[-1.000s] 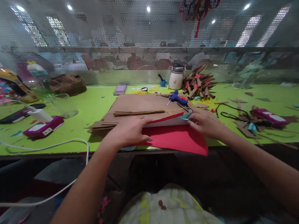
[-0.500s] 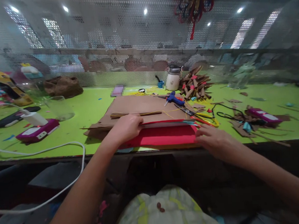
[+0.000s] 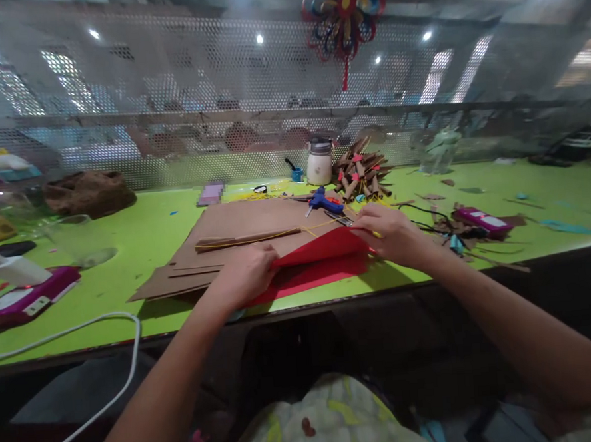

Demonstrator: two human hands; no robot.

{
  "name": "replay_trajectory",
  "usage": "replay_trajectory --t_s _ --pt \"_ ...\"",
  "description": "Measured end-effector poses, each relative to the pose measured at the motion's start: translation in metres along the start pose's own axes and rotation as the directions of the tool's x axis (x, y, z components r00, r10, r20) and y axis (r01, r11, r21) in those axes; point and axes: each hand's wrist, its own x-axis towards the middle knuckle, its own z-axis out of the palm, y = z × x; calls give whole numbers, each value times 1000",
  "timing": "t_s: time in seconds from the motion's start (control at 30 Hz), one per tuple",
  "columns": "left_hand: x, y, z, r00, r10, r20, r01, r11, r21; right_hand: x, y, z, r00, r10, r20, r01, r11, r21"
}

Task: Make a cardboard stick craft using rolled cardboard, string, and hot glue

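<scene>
Red paper (image 3: 322, 248) lies at the table's front edge, its upper layer raised on the right and a second red layer below it. My right hand (image 3: 393, 231) pinches the raised right corner. At the left end of the red paper, my left hand (image 3: 251, 270) is closed on its edge, with the fingertips partly hidden. Behind both hands is a stack of brown cardboard sheets (image 3: 248, 217). On the stack rests a narrow rolled brown strip (image 3: 246, 239) with yellow string along it. A blue glue gun (image 3: 322, 201) lies at the stack's back right.
Brown paper rolls (image 3: 365, 177) are heaped beside a white jar (image 3: 318, 163). Purple power strips lie at left (image 3: 29, 294) and right (image 3: 483, 223). A clear cup (image 3: 79, 241) stands at left near a white cable (image 3: 131, 324). Scraps and black cord lie at right. A perforated screen (image 3: 169, 122) rises behind.
My right hand has risen, lifting the right corner of the upper red layer away from the lower one. My left hand stays at the paper's left end. The view has turned right.
</scene>
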Motion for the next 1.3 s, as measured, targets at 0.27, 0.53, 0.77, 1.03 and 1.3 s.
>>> replay_trajectory --t_s 0.27,0.53,0.77,1.03,1.3 --pt "19 -9 -18 994 -79 77 73 994 80 -32 -52 -3 982 89 -165 -83 995 47" --pt "31 -17 -28 988 -98 117 99 995 3 12 -75 65 937 -72 342 92 995 -42" --pt "37 -24 -33 990 -94 104 93 996 8 32 -76 78 891 -49 450 144 974 -178" --pt "36 -28 -27 992 -71 106 76 996 -41 15 -73 70 935 -152 319 212 964 -161" --pt "33 -27 -27 988 -92 123 103 991 -91 1 -59 76 999 22 -40 -19 997 81"
